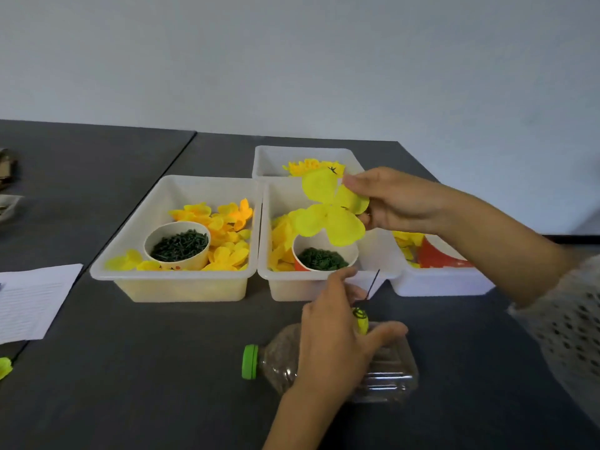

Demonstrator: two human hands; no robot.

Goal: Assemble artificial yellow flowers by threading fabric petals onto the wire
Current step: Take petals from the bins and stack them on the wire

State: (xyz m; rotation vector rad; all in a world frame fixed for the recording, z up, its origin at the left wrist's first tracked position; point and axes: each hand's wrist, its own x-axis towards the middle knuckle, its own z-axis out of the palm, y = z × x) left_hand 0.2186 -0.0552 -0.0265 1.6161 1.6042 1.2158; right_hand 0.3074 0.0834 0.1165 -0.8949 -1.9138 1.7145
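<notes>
Right hand (394,199) raised over the middle tray (328,280), pinching a yellow four-lobed fabric petal (328,211) by its edge; left hand (334,339) lower down, fingers curled round a thin dark wire (372,285) (small yellow bud at its base), above a lying plastic bottle (386,375)

On the counter (130,368) we see three trays side by side: the left tray (168,274), the middle tray (324,289) and the right tray (438,284), with a fourth tray (269,160) behind the middle one. A cup (177,246) stands in the left tray among petals (227,222), and another cup (324,254) in the middle tray. Before the trays lies a bottle (276,365) on its side, and paper (29,300) lies at far left.
</notes>
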